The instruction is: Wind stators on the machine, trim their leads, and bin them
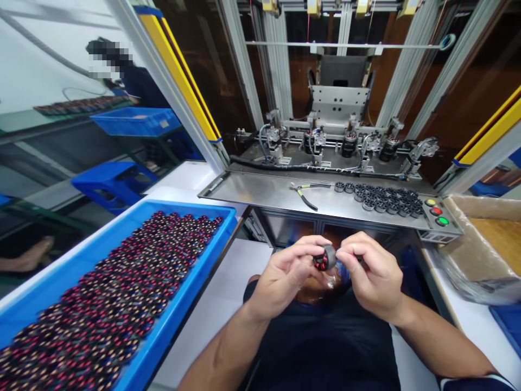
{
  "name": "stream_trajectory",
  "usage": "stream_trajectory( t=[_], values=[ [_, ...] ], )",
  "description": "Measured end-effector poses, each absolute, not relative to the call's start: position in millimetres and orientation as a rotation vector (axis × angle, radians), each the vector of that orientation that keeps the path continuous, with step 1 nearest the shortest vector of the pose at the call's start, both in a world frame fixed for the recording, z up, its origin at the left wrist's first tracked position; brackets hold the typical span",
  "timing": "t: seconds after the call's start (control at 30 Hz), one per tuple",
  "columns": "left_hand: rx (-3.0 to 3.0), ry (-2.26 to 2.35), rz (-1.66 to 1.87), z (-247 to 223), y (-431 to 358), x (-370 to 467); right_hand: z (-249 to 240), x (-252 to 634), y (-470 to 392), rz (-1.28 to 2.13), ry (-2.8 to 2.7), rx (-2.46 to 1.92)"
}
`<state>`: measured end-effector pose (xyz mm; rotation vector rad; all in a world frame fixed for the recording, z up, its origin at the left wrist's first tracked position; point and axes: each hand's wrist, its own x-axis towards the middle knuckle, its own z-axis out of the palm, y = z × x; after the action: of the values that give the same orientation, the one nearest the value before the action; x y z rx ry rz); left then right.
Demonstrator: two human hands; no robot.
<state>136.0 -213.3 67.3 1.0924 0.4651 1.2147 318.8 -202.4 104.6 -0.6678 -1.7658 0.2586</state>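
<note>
Near the middle of the view, my left hand (285, 277) holds a small round dark part (325, 258) with red windings showing on its left side. My right hand (372, 274) is at the part's right side, thumb and forefinger pinched together against its edge; whatever lies between those fingertips is too small to make out. Both hands are above my lap, in front of the metal ledge (252, 191). Pliers (306, 196) with green and black handles lie on that ledge, left of several black ring-shaped parts (386, 196).
A blue tray (233, 217) full of wound parts stands at the left. Behind the ledge is a machine (341, 106) with several clamping stations, flanked by yellow bars. Coloured buttons (437, 210) and a plastic-lined box (488, 209) are at the right. Another person sits far left.
</note>
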Motion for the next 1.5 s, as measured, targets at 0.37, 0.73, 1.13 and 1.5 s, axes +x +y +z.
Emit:
stream_trajectory(
  t=[0.37,0.73,1.13,1.5],
  values=[
    [0.995,0.472,1.302,76.9,-218.1,146.1,108.9,325.6,-202.6,0.272,-1.829,-0.553],
    [0.843,0.306,0.999,72.3,-214.8,150.4,108.9,327.4,-211.5,0.128,-1.828,-0.62],
    [1.398,0.509,1.682,73.7,-225.1,158.1,83.8,312.3,-214.6,1.174,-1.276,-0.8],
    [1.839,0.769,1.691,66.7,-222.8,145.3,79.4,305.9,-210.6,1.64,-0.889,-0.837]
  ],
)
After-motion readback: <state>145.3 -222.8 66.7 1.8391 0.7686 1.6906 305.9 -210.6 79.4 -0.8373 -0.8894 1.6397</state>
